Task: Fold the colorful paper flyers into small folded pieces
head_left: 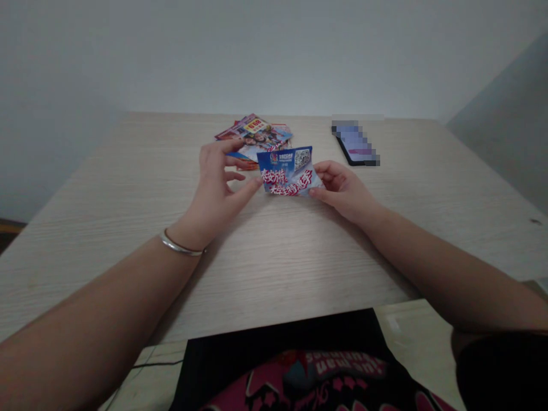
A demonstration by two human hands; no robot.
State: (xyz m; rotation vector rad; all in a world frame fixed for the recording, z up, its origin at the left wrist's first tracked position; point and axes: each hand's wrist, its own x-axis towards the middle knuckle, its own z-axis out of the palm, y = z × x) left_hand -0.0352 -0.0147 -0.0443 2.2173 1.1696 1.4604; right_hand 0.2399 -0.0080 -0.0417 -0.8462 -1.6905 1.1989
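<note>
A small printed flyer (pixel 286 172), blue with red-and-white lettering and a QR code at its upper right corner, is held up above the table and curves slightly. My right hand (pixel 340 187) pinches its right edge between thumb and fingers. At the other side, my left hand (pixel 226 177) has its fingers spread, and its thumb tip is at the flyer's left edge; whether it presses there I cannot tell. Behind the flyer lies a loose pile of colourful flyers (pixel 265 134), the top one showing people and a yellow price patch. Part of that pile is hidden by my left fingers.
A phone (pixel 355 142), partly pixelated, lies to the right of the pile. All of this is on a pale wood-grain table (pixel 265 257) whose far edge meets a grey wall (pixel 274 57). A thin dark cable (pixel 158 364) shows below the near edge.
</note>
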